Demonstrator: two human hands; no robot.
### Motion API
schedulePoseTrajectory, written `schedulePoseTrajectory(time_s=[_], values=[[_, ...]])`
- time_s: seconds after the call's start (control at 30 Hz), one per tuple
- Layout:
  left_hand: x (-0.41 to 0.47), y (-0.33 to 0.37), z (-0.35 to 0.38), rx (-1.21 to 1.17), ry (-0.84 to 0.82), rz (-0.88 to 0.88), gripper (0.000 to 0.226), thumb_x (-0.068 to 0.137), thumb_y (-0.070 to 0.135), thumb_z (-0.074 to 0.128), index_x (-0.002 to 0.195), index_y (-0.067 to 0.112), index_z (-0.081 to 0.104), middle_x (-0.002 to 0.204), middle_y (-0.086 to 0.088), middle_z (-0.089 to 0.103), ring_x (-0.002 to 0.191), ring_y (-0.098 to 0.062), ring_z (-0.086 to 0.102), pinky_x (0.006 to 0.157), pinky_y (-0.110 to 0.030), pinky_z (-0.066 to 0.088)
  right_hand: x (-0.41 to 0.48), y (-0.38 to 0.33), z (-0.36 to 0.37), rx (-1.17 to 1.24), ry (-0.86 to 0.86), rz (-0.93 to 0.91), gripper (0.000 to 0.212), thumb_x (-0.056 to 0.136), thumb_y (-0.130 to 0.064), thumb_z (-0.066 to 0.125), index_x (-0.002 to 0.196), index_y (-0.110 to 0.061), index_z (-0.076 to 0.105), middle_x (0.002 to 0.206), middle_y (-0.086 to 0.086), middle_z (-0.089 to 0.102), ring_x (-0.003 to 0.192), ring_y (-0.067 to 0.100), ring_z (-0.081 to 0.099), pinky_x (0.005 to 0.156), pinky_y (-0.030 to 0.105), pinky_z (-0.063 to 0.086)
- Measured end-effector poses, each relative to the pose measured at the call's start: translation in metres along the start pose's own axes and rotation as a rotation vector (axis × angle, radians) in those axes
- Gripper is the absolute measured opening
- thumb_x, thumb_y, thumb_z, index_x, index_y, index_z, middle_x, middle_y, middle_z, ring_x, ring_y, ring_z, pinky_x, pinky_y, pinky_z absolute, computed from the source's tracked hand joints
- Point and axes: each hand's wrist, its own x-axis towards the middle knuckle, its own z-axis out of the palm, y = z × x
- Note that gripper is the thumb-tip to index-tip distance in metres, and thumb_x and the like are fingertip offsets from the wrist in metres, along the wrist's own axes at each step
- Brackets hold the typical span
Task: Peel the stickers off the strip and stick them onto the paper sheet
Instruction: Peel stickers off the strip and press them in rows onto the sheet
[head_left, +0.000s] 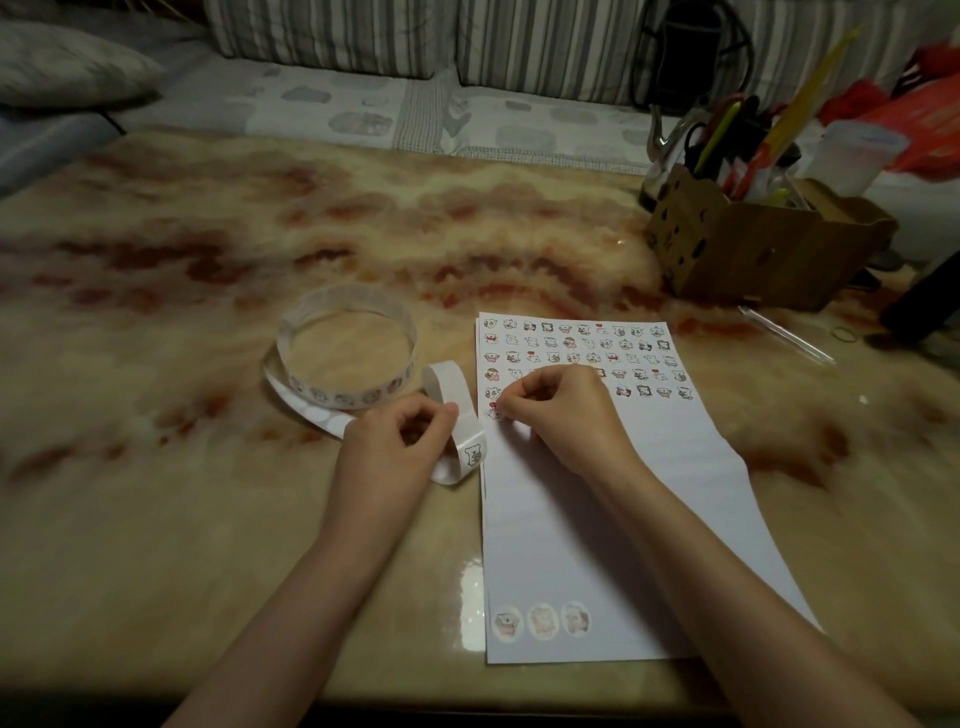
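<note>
Head view: my right hand (561, 410) rests on the paper sheet (597, 519). Its curled fingertips pinch a small sticker (494, 411) down at the sheet's left edge, just below the filled rows (582, 358), so the new row starts in line with them. My left hand (400, 441), just left of the sheet, pinches the strip (452, 395) where it loops up off the table. That brings the next sticker (474, 456) close beside the sheet's left edge, facing me and easy to reach. The coil (348, 358) of unused strip lies farther left of the sheet, loose enough to feed. Three oval stickers (543, 620) sit at the sheet's near left corner. I judge the job well begun, though most of the sheet is bare.
</note>
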Motion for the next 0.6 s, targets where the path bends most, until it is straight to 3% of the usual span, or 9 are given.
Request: schedulePoseTrajectory(time_s=[0.17, 0.4, 0.6], values=[[0.0, 0.0003, 0.0, 0.002, -0.008, -0.002, 0.018, 0.087, 0.024, 0.064, 0.072, 0.016, 0.07, 0.069, 0.009, 0.069, 0.072, -0.003, 0.062, 0.061, -0.012, 0.041, -0.0003, 0.0014, 0.0031, -0.038, 0.035, -0.013, 0.008, 0.074, -0.019, 0.069, 0.067, -0.017, 0.071, 0.064, -0.004, 0.069, 0.057, 0.011, 0.058, 0.069, 0.034, 0.051], [0.0004, -0.0008, 0.0004, -0.004, -0.009, -0.01, 0.017, 0.087, 0.025, 0.064, 0.073, 0.018, 0.071, 0.071, 0.009, 0.07, 0.072, -0.003, 0.062, 0.065, -0.016, 0.044, -0.0039, 0.0021, 0.0079, -0.143, 0.068, -0.052, 0.003, 0.077, -0.023, 0.067, 0.076, -0.021, 0.069, 0.068, -0.01, 0.065, 0.068, 0.009, 0.06, 0.062, 0.025, 0.041], [0.001, -0.0026, 0.001, 0.008, -0.006, -0.002, 0.018, 0.086, 0.025, 0.064, 0.074, 0.015, 0.071, 0.072, 0.007, 0.07, 0.072, -0.005, 0.062, 0.067, -0.02, 0.044, -0.003, 0.0059, 0.0061, -0.141, 0.064, -0.086, 0.007, 0.076, -0.026, 0.071, 0.079, -0.022, 0.066, 0.064, -0.008, 0.061, 0.065, 0.01, 0.057, 0.061, 0.028, 0.041]])
